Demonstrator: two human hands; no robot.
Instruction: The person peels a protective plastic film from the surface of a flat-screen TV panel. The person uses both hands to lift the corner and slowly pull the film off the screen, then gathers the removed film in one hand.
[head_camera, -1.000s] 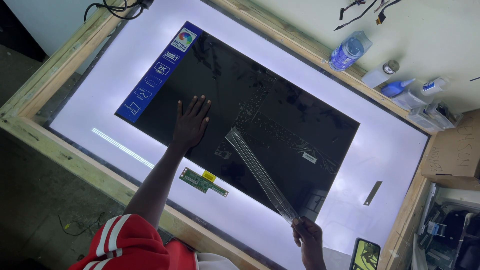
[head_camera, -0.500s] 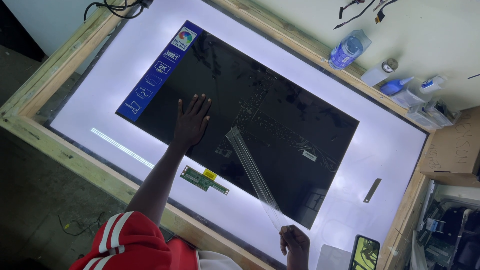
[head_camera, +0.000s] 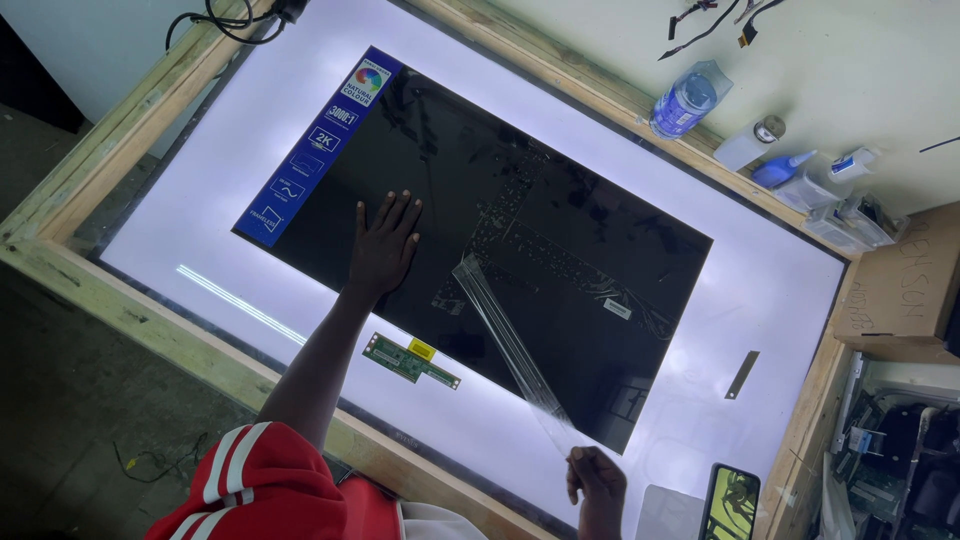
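Right now your left hand (head_camera: 385, 243) lies flat, fingers spread, pressed on the large black rectangular display panel (head_camera: 520, 230) — a palm there pins the panel against the pull from the other side. Your right hand (head_camera: 598, 478) is closed, pinching the near end of a thin clear plastic film strip (head_camera: 510, 345), which rises taut from the panel's middle toward you, held low and slanted so it lifts at a shallow angle. The panel rests on the glowing white light-table desk (head_camera: 700, 330) in its pale wooden frame (head_camera: 130, 120), so the backlight shows through at the edges. A small green circuit strip (head_camera: 410, 360) lies just beside the panel's near edge, and a dark phone (head_camera: 730, 498) sits near your right hand.
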